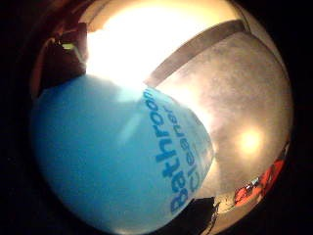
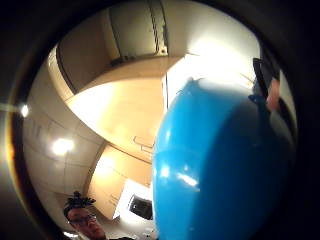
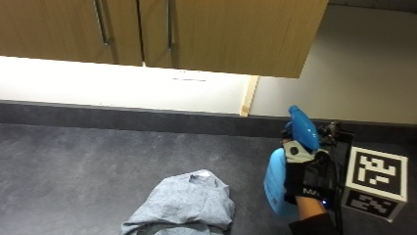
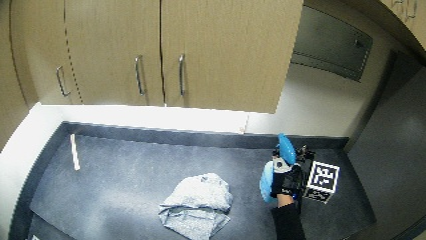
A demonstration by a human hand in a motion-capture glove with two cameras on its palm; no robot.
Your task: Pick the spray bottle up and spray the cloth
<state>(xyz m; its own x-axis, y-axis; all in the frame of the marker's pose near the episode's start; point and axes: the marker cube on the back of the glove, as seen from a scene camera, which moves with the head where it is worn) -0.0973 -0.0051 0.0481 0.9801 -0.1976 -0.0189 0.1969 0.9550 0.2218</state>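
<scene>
**Bottle in hand, cloth on the counter**

Fingertips and the trigger are hidden in both outside views, which see the gloved right hand only from its back; whether a finger rests on the trigger cannot be told. The near edge of the grey cloth is cut off by the frame in the outside view, while the wide outside view shows it whole, crumpled on the dark countertop.

Only the little-finger palm view shows the label, reading "Bathroom Cleaner", on the blue body of the spray bottle. The thumb-side palm view shows that body filling much of its field, with wooden cabinets behind. Neither palm view shows the cloth.

The right hand is wrapped around the bottle's neck and holds it above the countertop, off to one side of the cloth and apart from it. The blue spray head stands above the glove.
</scene>
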